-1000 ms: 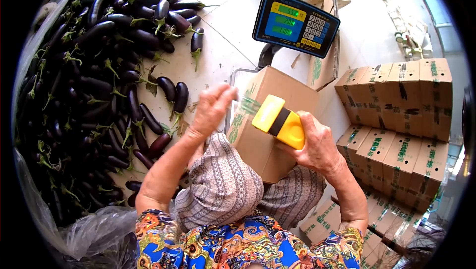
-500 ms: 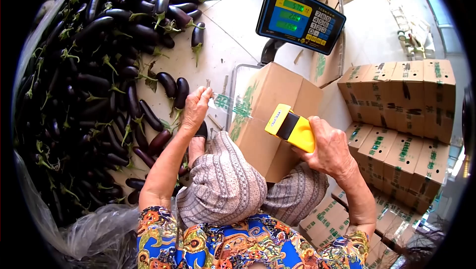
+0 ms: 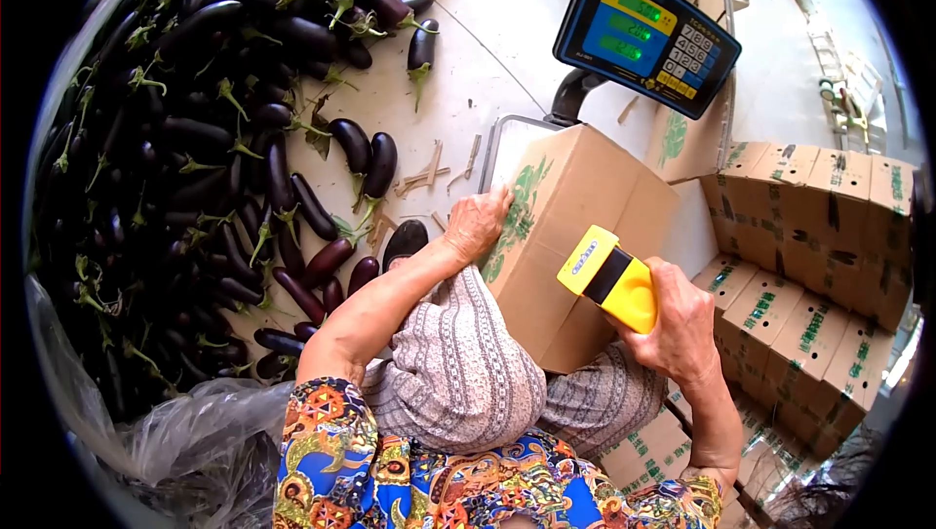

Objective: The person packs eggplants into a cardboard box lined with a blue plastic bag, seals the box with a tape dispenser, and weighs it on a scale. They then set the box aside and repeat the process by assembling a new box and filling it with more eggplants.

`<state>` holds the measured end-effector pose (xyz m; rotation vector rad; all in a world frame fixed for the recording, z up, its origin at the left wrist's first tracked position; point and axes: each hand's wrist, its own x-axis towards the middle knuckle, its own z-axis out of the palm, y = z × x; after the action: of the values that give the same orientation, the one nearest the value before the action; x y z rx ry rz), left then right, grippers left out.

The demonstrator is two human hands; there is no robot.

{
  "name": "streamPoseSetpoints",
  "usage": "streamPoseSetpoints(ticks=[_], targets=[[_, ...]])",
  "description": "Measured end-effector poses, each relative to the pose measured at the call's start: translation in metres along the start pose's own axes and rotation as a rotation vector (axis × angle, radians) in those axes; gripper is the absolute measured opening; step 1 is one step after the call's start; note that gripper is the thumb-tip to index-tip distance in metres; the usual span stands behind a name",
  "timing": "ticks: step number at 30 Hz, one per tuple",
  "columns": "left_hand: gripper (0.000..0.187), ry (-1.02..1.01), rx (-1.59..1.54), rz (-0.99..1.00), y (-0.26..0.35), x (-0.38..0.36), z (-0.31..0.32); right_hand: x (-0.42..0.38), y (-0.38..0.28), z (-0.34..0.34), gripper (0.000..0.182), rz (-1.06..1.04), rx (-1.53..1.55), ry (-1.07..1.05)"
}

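A brown cardboard carton (image 3: 585,173) with green print stands tilted between my knees and the scale platform (image 3: 499,154). My left hand (image 3: 480,222) is against its left side, fingers bent and pressed together at the end of the packing tape; the clear strip itself hardly shows. My right hand (image 3: 678,319) grips a yellow tape dispenser (image 3: 634,300) by its body, just over the carton's upper face. The dispenser's black middle band and labelled front end point up and left.
A large heap of eggplants (image 3: 185,139) fills the left, beside clear plastic sheeting (image 3: 205,441). The scale display (image 3: 648,34) rises behind the carton. Stacked cartons (image 3: 804,236) stand at the right. Dry scraps (image 3: 424,178) lie on the floor.
My left hand has moved right and down, bringing the tape end from the air to the carton's left side. The dispenser stays over the carton. The whole view has shifted.
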<state>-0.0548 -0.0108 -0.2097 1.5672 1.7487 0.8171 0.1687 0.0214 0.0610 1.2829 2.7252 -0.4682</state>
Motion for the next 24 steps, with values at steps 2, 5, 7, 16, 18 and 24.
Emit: streamPoseSetpoints(ticks=[2,5,7,16,18,24], targets=[[0.015,-0.032,0.007,0.021,0.003,0.001,-0.005,-0.001,-0.001,0.001,0.061,0.009,0.010,0.011],[0.022,-0.088,-0.017,-0.087,-0.011,-0.002,0.007,-0.002,-0.002,0.001,0.061,0.004,-0.003,0.019],[0.026,-0.114,-0.012,-0.124,-0.016,0.003,0.009,0.002,-0.001,0.000,0.060,-0.011,-0.012,0.036],[0.030,0.247,-0.131,0.177,0.042,0.049,-0.039,-0.005,0.004,0.003,0.060,-0.005,0.039,0.080],[0.043,0.268,-0.102,0.420,0.105,0.068,-0.076,-0.006,0.005,0.003,0.060,-0.020,0.050,0.092],[0.068,-0.102,0.447,0.760,0.149,0.104,-0.046,-0.008,0.007,0.002,0.068,-0.004,0.028,0.055]])
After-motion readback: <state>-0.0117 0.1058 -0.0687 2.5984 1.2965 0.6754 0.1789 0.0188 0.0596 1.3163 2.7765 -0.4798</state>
